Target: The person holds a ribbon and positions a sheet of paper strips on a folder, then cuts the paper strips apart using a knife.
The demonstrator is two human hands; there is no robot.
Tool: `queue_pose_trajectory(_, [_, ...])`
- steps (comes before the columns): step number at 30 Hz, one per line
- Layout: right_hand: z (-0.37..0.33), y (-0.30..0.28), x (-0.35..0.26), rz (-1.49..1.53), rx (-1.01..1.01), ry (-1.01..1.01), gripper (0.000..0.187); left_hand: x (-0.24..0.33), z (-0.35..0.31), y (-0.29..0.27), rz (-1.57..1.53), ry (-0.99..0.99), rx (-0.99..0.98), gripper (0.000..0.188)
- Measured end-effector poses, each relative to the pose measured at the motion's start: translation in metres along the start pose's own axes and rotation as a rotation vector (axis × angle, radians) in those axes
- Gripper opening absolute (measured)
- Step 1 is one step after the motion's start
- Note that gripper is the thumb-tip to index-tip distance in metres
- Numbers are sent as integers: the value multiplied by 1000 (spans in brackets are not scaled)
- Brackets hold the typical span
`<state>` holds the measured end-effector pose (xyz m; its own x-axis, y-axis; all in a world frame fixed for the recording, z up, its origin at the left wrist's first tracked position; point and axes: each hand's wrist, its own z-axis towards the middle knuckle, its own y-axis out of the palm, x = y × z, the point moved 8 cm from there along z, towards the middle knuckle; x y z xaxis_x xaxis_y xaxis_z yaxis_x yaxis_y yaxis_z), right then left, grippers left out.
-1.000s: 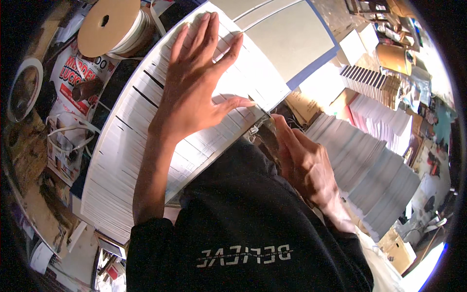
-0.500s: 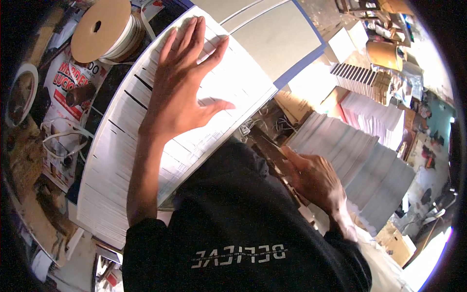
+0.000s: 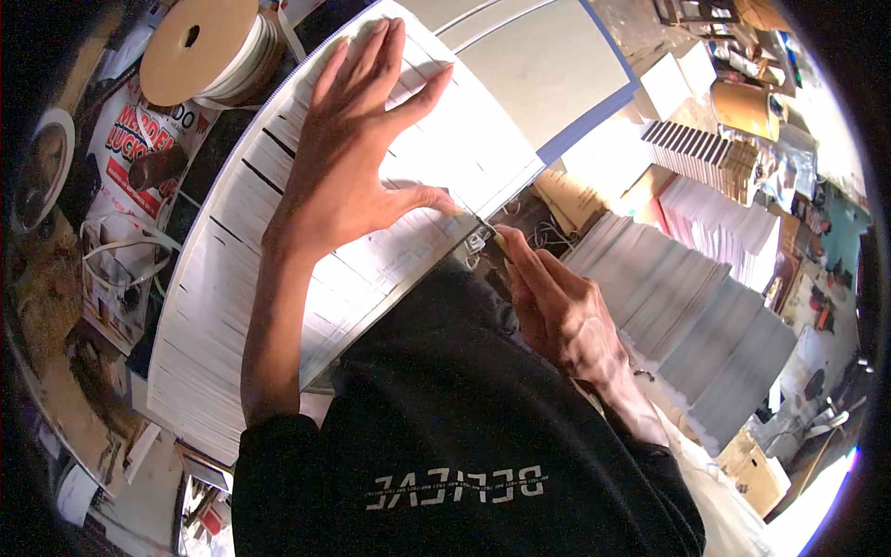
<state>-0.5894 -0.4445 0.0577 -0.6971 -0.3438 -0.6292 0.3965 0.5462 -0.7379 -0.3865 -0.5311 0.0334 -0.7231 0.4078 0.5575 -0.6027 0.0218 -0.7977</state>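
A long, tightly packed row of white paper blocks (image 3: 209, 306) lies slantwise before me, with thin dark lines between the blocks. My left hand (image 3: 343, 167) rests on top of it, fingers spread and holding nothing. By the row's near right edge, my right hand (image 3: 566, 316) is closed around a thin dark tool (image 3: 484, 225), index finger stretched along it. Only the tool's tip end shows, close to my left thumb; my fingers hide the rest, and its kind cannot be made out.
Tall stacks of paper (image 3: 650, 306) stand to my right, with banded booklets (image 3: 701, 153) behind. A pale blue-edged board (image 3: 538, 74) lies beyond the row. At upper left are a cardboard spool (image 3: 190, 51), a printed sack (image 3: 125, 167) and a white tape ring (image 3: 65, 139).
My right hand has moved up and left, bringing the tool's tip to the paper row's edge. My left hand stays spread on the paper; the whole view has shifted slightly.
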Motion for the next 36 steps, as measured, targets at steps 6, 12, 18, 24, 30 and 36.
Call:
queue_pose_trajectory(6, [0,2,-1,-50,27,22,75,0,-1,1,-23,16,61,103])
queue_pose_trajectory(12, [1,0,-7,-113,-16,68,71,-1,-3,0,-36,12,52,105])
queue_pose_trajectory(18, [-1,-4,-9,-114,-1,43,68,-1,-2,2,2,-9,16,107])
queue_pose_trajectory(24, [2,-5,-8,-62,63,2,71,-2,-2,3,-16,11,40,107])
queue_pose_trajectory(30, [1,1,-6,-35,3,42,76,-3,-3,3,-9,3,51,106])
queue_pose_trajectory(36, [-2,0,-6,-62,-6,87,76,-2,-3,5,-20,8,56,106])
